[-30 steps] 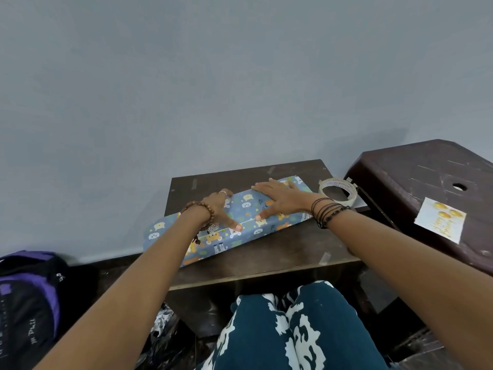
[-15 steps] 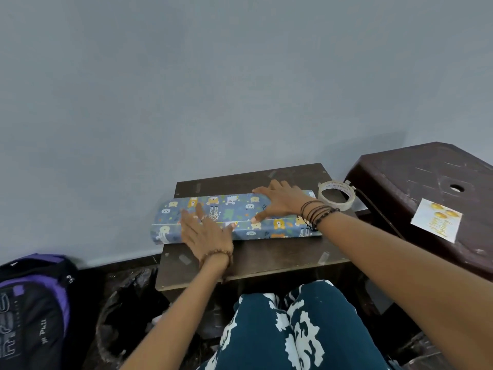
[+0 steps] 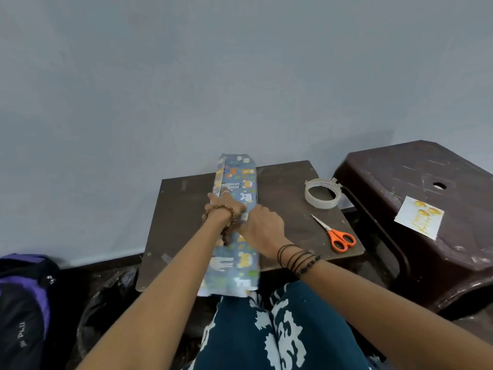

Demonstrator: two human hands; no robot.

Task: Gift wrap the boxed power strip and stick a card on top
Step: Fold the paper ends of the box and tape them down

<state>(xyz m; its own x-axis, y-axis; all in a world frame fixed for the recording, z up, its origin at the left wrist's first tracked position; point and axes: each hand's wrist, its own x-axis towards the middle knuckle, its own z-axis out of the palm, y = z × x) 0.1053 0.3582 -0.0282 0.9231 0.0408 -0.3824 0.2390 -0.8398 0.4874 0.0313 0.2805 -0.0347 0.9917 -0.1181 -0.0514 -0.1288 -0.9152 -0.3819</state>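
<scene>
1. Wrapped box (image 3: 234,252) lies lengthwise on table (image 3: 181,209), near end over the lap, far end past the hands.
2. R hand (image 3: 262,229) on box middle, fingers curled; grip can't tell.
3. L hand (image 3: 225,204) flat on box, touching R.
4. Scissors (image 3: 336,235), tape (image 3: 323,193) right of hands.
5. Card (image 3: 419,220) on stool (image 3: 400,169), far right.

Both arms reach forward, wrists nearly crossing, the left hand (image 3: 225,202) lying flat while the right hand (image 3: 262,228) presses down, fingers curled.
</scene>
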